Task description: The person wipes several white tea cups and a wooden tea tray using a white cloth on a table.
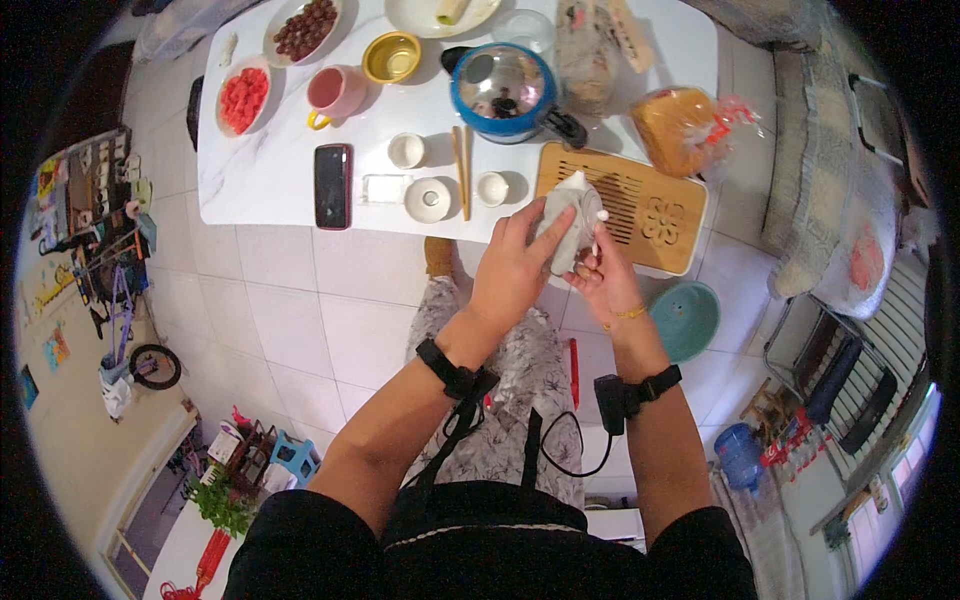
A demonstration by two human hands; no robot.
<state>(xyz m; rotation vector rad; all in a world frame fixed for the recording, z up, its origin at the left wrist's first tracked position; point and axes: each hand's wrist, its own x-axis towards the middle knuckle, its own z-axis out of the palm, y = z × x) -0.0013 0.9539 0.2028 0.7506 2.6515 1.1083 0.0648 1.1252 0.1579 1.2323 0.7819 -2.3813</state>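
In front of me, over the near left edge of the slotted bamboo tea tray (pixel 679 244), both hands hold a small white teapot (pixel 591 199) together with a grey cloth (pixel 561 247). My left hand (pixel 517 251) presses the cloth against the pot, fingers spread across it. My right hand (pixel 611 277) grips the pot from below on the right. A pale spout-like tip points away from me, and a small round knob shows on the right; cloth and fingers hide much of the body. Left of the tray stand a small white cup (pixel 492 189) and a white lid-like piece (pixel 427 200).
On the white table (pixel 262 180) are a blue-rimmed kettle (pixel 502 90), bagged bread (pixel 679 127), a phone (pixel 333 186), wooden sticks (pixel 462 172), another cup (pixel 407 151), a pink mug (pixel 335 91) and a gold bowl (pixel 391 58). A teal basin (pixel 684 321) is on the floor.
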